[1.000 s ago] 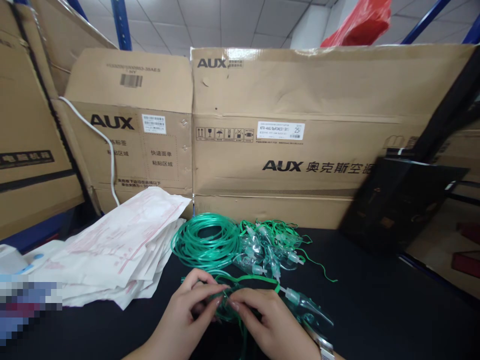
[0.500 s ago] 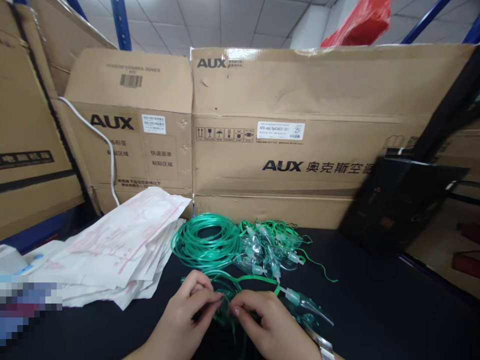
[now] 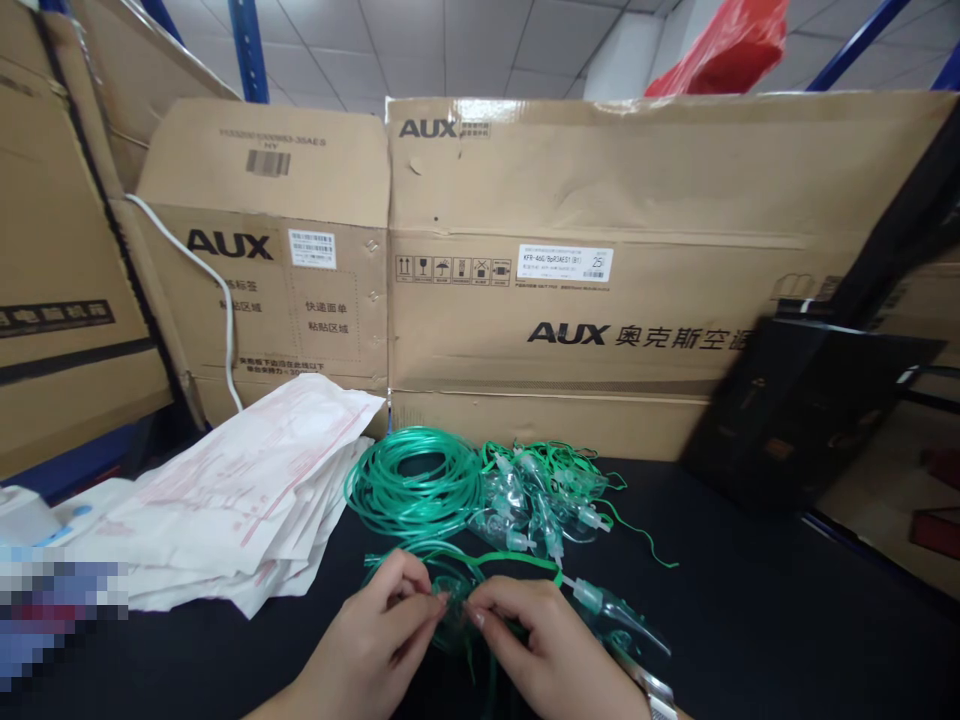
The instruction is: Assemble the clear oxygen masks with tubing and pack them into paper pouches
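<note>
Low in the middle, my left hand (image 3: pixel 382 620) and my right hand (image 3: pixel 529 625) face each other, both pinched closed. Between their fingertips is a translucent green oxygen mask (image 3: pixel 452 610), partly hidden by the fingers; a thin green strap end dangles below it. Just beyond my hands runs a green elastic strap (image 3: pixel 517 558). Another clear green mask (image 3: pixel 619 615) with a pale connector lies to the right of my right hand. Farther back sit a coil of green tubing (image 3: pixel 416 485) and several more masks (image 3: pixel 536 500) with tangled straps (image 3: pixel 559 462).
White paper pouches with pink print (image 3: pixel 247 480) are piled at the left. Large cardboard boxes (image 3: pixel 622 200) wall off the back of the black table (image 3: pixel 750 620). A black box (image 3: pixel 802 410) leans at the right, and a white cable (image 3: pixel 227 320) hangs at the left.
My fingertips have shifted slightly at the mask, and the thin green strand between them no longer shows clearly. The whole view has moved a little; the other things lie as before.
</note>
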Tool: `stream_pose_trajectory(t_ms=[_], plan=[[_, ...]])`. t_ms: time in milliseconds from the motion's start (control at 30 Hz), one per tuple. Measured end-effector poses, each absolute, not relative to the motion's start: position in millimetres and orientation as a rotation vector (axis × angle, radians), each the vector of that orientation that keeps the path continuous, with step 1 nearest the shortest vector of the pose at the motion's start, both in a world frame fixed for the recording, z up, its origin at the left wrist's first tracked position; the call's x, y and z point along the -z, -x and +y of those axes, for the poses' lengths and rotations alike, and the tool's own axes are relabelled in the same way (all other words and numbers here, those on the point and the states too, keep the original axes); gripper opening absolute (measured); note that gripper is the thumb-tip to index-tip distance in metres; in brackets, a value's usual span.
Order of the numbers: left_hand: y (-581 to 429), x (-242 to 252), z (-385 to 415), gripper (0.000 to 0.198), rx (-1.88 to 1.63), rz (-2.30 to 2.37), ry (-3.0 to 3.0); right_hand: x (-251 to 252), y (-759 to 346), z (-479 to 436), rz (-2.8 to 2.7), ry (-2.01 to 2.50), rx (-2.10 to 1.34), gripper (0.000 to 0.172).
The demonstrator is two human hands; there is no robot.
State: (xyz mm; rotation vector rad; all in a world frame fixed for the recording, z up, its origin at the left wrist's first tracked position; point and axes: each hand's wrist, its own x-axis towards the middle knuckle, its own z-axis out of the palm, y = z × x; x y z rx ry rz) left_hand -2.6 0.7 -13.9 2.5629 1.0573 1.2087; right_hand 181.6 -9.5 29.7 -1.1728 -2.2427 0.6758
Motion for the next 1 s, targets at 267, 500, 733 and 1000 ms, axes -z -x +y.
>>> stream_pose_trajectory(t_ms=[267,500,733,1000], plan=[[2,14,1,0.017,-1.238,1.071,-2.539,-29,-181,-10,-2.318,1.175,-0.648,0.021],[3,17,1,0.015,-1.306,1.004,-2.559,-27,-181,-9,-2.315,1.183,-0.646,0.020],[3,21,0,0.014,-1.321,0.964,-2.582,-20,-180,-9,-2.308,1.182,-0.588,0.021],[3,13,6,0.012,-1.409,1.035,-2.458,-21,-182,-6,-2.224,1.261,-0.544,0.020]])
